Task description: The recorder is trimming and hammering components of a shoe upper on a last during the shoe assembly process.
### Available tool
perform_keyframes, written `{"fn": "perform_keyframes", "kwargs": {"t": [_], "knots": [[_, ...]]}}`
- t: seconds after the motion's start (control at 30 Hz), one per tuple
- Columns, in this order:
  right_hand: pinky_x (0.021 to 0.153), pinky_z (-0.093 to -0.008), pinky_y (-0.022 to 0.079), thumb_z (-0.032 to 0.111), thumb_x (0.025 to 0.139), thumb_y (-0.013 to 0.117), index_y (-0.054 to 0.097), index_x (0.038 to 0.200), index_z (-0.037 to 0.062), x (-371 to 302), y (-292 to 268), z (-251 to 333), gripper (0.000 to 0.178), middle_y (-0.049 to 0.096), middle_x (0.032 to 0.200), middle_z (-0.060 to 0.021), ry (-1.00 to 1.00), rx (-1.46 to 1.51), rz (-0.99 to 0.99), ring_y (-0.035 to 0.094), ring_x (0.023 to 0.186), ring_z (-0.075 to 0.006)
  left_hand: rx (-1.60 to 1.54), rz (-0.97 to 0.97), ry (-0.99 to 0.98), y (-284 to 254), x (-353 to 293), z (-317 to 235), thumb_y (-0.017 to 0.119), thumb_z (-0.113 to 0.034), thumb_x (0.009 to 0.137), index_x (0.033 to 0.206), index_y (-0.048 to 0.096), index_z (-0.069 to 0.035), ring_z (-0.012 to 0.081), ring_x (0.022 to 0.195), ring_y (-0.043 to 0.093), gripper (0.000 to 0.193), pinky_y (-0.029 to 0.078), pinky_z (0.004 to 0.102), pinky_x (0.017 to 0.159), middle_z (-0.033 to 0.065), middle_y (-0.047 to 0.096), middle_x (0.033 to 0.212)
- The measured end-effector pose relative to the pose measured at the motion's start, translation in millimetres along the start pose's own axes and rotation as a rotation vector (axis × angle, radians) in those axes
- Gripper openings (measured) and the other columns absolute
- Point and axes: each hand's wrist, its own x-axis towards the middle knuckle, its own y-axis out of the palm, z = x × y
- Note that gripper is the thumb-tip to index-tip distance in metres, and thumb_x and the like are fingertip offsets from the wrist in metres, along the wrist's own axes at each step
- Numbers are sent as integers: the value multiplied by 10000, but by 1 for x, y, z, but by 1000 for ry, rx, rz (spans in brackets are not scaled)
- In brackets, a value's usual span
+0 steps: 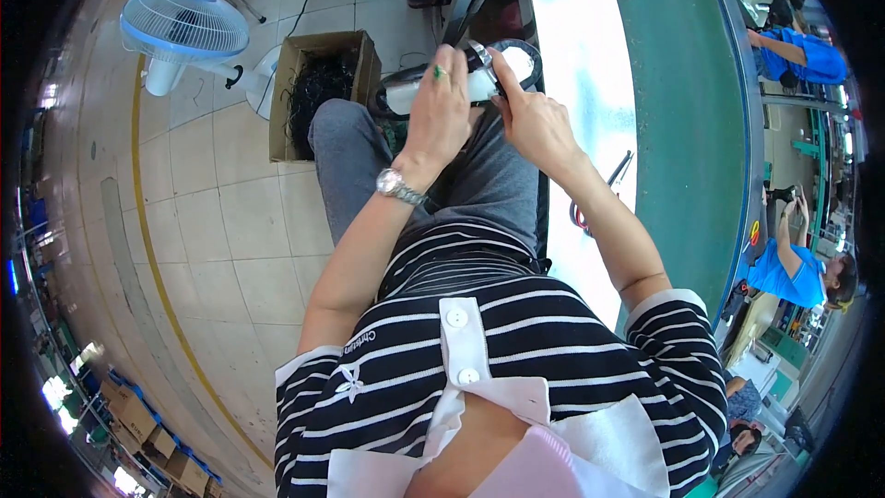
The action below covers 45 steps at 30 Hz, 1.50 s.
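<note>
Over my lap I hold a long black-and-white object (481, 86) with rounded, black-rimmed ends. Its exact kind I cannot make out. My left hand (441, 115) lies across its middle with the fingers over it, and a small green spot shows on one finger. At the right part of the object, my right hand (536, 124) grips it, index finger along the top and thumb beneath. My fingers hide part of its middle. On the bench beside my right forearm lies a hand tool with red handles (579, 217), partly covered by the arm.
A shiny metal bench top (581, 65) runs along my right, bordered by a green belt surface (687, 111). Left of my knee stands a cardboard box (366, 60) with dark tangled strands inside. Beyond it is a blue-and-white fan (184, 23). Several people work at far right.
</note>
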Motion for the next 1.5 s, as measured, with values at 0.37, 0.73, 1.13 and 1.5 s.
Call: {"fn": "perform_keyframes", "kwargs": {"t": [0.37, 0.73, 1.13, 1.5], "knots": [[484, -447, 493, 165, 887, 538, 176, 1506, 193, 6, -2, 24, 718, 621, 593, -197, -91, -107, -39, 628, 520, -355, 270, 117, 153, -1, -19, 25, 567, -83, 765, 1212, 463, 177, 361, 1126, 485, 528, 345, 421, 1054, 257, 515, 1137], [516, -450, 505, 143, 864, 541, 197, 1495, 164, 10, 0, 35, 719, 640, 643, -196, -93, -142, 36, 640, 551, -356, 345, 34, 209, 10, -32, 37, 575, -164, 852, 1217, 466, 152, 401, 1188, 486, 495, 379, 460, 1050, 263, 496, 1204], [559, -467, 515, 158, 830, 587, 190, 1483, 143, 10, -15, 55, 765, 650, 665, -205, -76, -14, -1, 649, 591, -383, 277, 158, -163, -42, -23, 18, 790, -163, 660, 1260, 507, 20, 375, 1307, 338, 688, 274, 490, 1082, 186, 450, 1310], [542, -479, 510, 131, 813, 608, 194, 1477, 95, 10, 4, 68, 783, 649, 661, -200, -97, 158, -54, 650, 584, -374, -13, 79, -188, -39, -33, 40, 784, -94, 674, 1257, 488, -11, 329, 1137, 546, 659, 423, 413, 983, 183, 591, 1196]]}}
